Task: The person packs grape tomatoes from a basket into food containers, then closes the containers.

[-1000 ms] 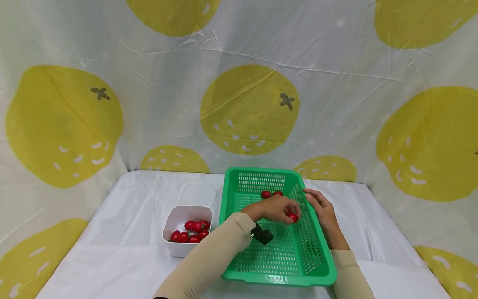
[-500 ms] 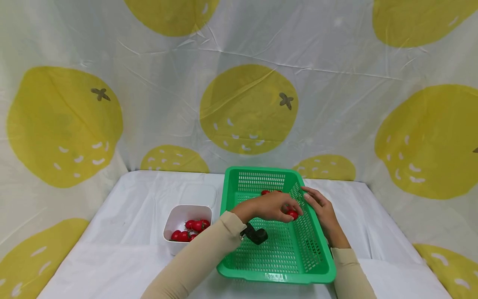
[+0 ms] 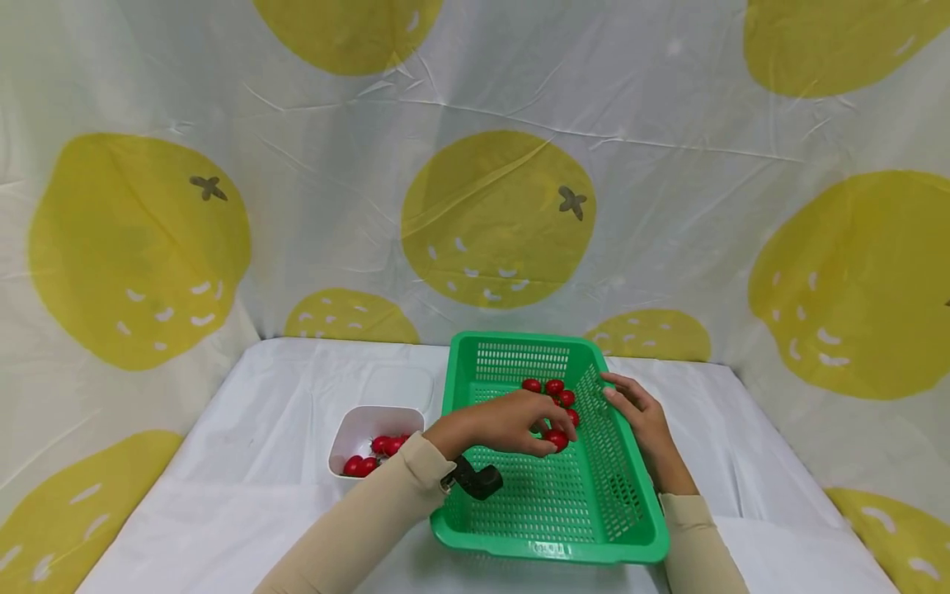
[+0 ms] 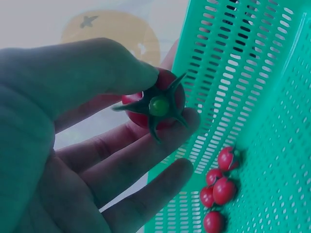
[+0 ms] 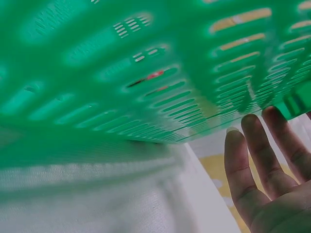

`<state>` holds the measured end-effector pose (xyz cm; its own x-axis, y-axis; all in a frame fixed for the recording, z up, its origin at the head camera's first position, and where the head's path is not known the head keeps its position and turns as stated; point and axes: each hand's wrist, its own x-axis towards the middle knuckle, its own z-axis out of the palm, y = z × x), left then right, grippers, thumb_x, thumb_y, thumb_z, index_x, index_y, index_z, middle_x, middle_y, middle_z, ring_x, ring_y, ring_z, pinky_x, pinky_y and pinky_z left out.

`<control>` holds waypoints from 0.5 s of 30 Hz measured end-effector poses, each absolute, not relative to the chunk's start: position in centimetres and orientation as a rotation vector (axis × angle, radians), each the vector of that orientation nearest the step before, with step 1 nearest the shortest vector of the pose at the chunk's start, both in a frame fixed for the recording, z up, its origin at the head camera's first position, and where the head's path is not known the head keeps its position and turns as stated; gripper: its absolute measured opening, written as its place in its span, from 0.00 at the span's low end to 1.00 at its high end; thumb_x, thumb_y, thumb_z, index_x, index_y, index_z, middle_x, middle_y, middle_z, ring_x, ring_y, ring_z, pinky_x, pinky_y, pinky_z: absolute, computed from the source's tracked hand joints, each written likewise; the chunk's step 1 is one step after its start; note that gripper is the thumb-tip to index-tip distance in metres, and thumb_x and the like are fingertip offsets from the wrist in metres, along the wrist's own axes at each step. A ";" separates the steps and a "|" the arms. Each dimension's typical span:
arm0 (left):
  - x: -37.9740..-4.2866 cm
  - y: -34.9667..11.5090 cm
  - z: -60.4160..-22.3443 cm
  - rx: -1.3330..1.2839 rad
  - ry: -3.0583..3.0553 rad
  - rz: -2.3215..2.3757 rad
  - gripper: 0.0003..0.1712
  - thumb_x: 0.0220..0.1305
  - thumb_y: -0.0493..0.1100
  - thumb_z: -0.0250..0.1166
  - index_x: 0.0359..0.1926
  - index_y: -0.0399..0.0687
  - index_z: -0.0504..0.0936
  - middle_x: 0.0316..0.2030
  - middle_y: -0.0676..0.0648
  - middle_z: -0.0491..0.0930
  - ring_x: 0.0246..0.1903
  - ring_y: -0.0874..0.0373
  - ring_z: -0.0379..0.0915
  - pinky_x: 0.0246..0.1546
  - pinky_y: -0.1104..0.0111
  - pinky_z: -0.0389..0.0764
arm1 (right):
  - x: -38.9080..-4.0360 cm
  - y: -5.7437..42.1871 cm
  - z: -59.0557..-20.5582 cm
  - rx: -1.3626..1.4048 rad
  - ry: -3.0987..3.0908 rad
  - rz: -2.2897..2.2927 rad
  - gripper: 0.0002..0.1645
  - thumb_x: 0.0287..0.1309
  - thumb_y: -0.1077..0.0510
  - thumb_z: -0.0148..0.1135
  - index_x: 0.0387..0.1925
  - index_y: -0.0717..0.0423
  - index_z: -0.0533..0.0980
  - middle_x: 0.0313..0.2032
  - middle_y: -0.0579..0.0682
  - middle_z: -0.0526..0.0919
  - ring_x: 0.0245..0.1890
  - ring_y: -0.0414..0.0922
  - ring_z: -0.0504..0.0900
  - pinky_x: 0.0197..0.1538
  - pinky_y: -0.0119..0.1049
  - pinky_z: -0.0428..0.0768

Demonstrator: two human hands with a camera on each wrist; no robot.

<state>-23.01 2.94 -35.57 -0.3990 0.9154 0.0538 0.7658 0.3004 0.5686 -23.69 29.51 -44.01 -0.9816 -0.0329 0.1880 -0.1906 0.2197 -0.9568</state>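
My left hand (image 3: 512, 422) is over the green basket (image 3: 545, 549), pinching a red cherry tomato (image 3: 557, 440) between thumb and fingers. In the left wrist view, the held tomato (image 4: 177, 92) shows its green star-shaped stem cap towards the camera. Several loose cherry tomatoes (image 4: 223, 190) lie on the basket floor, close to its right wall. At the basket's right side, my right hand (image 3: 644, 425) rests against the rim. From the right wrist view, its fingers (image 5: 257, 145) look nearly straight and touch the outer wall.
Left of the basket stands a white square tub (image 3: 349, 433) holding several cherry tomatoes, partly hidden by my left sleeve (image 3: 356, 528). Behind it lies a flat translucent lid (image 3: 399, 386). A white cloth (image 3: 223, 503) covers the table, and a lemon-print curtain (image 3: 326, 181) hangs behind.
My left hand has moved left, away from the basket's right wall, with the cherry tomato in its fingers. More of the loose tomatoes now show behind it. The right hand stays put.
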 end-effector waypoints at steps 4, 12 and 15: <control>-22.7 1.6 -35.2 1.489 2.313 0.810 0.12 0.64 0.36 0.62 0.49 0.48 0.81 0.44 0.56 0.80 0.41 0.68 0.77 0.47 0.78 0.76 | -24.5 30.2 -45.0 0.226 -2.334 1.874 0.28 0.70 0.51 0.53 0.67 0.58 0.66 0.57 0.55 0.71 0.44 0.41 0.79 0.42 0.36 0.82; -22.3 -1.4 -34.8 1.469 2.300 0.898 0.09 0.63 0.35 0.63 0.44 0.49 0.80 0.41 0.56 0.78 0.41 0.66 0.75 0.47 0.75 0.77 | -25.4 31.0 -46.6 0.221 -2.336 1.876 0.28 0.69 0.48 0.53 0.66 0.51 0.67 0.60 0.53 0.69 0.49 0.40 0.76 0.45 0.36 0.81; -22.1 -2.8 -34.4 1.469 2.328 0.919 0.09 0.63 0.37 0.63 0.45 0.51 0.80 0.42 0.56 0.78 0.40 0.66 0.76 0.48 0.73 0.77 | -25.5 30.9 -46.6 0.216 -2.337 1.889 0.27 0.70 0.48 0.53 0.66 0.52 0.68 0.60 0.55 0.70 0.49 0.40 0.77 0.44 0.36 0.81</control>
